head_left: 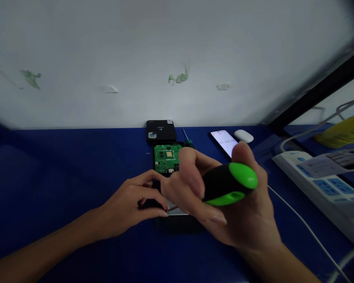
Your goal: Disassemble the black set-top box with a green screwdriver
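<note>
My right hand [224, 204] is closed round the black and green handle of a screwdriver [230, 184]. The screwdriver's shaft points left, and its tip is by my left fingertips. Under both hands lies a device with a silvery plate [178, 211], mostly hidden by the fingers. My left hand [135, 200] has its fingers bent over the left side of this device, thumb close to the screwdriver tip. Just beyond my hands is a green circuit board [165, 157] in a black case, its right part covered by my right hand.
A black box [161, 131] sits by the wall, with a small screwdriver [189, 143] to its right. Tiny screws [148, 153] lie left of the board. Farther right are a phone [224, 142], a white case [243, 136], a power strip [327, 188] and cables.
</note>
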### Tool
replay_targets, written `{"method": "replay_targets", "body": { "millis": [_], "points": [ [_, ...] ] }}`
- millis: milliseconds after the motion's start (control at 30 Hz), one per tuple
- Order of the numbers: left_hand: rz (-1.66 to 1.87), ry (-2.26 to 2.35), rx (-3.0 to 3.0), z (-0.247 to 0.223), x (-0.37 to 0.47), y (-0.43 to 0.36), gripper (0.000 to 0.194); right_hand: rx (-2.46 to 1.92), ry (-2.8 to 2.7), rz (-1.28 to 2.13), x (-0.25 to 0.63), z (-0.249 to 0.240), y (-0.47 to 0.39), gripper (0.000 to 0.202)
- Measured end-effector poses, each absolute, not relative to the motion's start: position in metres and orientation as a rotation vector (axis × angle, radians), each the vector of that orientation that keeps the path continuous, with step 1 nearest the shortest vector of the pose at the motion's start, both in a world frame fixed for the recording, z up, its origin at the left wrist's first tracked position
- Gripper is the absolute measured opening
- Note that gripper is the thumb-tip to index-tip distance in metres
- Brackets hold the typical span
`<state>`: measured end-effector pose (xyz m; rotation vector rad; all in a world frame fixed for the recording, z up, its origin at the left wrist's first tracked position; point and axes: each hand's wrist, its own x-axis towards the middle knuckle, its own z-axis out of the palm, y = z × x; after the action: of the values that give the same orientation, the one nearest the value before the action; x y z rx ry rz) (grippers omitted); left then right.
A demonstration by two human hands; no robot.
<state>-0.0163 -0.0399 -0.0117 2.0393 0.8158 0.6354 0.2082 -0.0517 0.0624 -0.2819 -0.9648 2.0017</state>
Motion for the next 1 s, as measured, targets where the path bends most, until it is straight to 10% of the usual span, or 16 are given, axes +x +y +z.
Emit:
{"method": "replay_targets", "body": {
  "millis": [1000],
  "points": [
    [0.968,1.358,1.940,0.002,-0.021,-0.029,0.015,-0.164,-0.963,1.732,0.215,0.059,-0.031,0.065]
  ]
}}
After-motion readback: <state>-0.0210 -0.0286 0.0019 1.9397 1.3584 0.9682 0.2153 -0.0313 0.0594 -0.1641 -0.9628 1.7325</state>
